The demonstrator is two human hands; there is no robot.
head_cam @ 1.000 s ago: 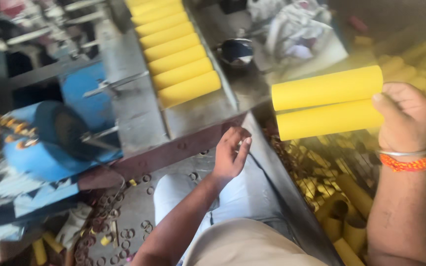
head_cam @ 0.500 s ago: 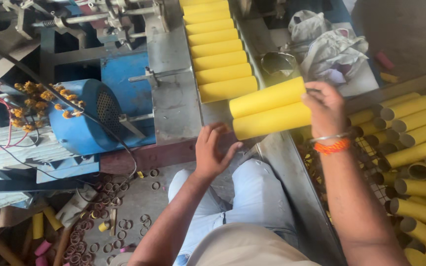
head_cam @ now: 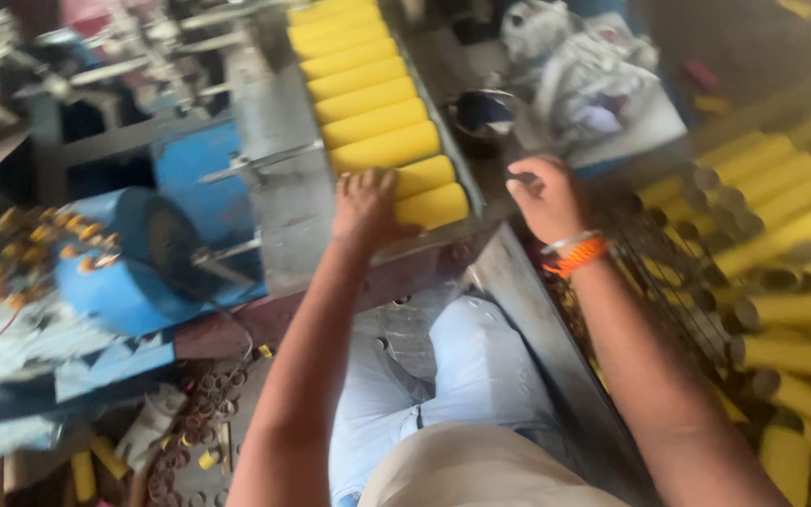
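**Both hands at the near end of the tube chute**

I see my left hand [head_cam: 365, 207] lying flat, fingers together, on the left ends of the two nearest yellow tubes [head_cam: 429, 192] in the metal chute [head_cam: 283, 202]. The tubes lie crosswise, long axes running left to right, stacked away from my hand in a row up the chute. Just beyond my fingertips the chute's raised right rim hems the tubes in; left of my hand is bare metal plate with room to slide. My right hand [head_cam: 544, 197] hovers loosely curled and empty, just right of the rim, wearing an orange wristband [head_cam: 574, 255]. Right of it lies a loose pile of tubes [head_cam: 781, 282], pointing mostly the same way.
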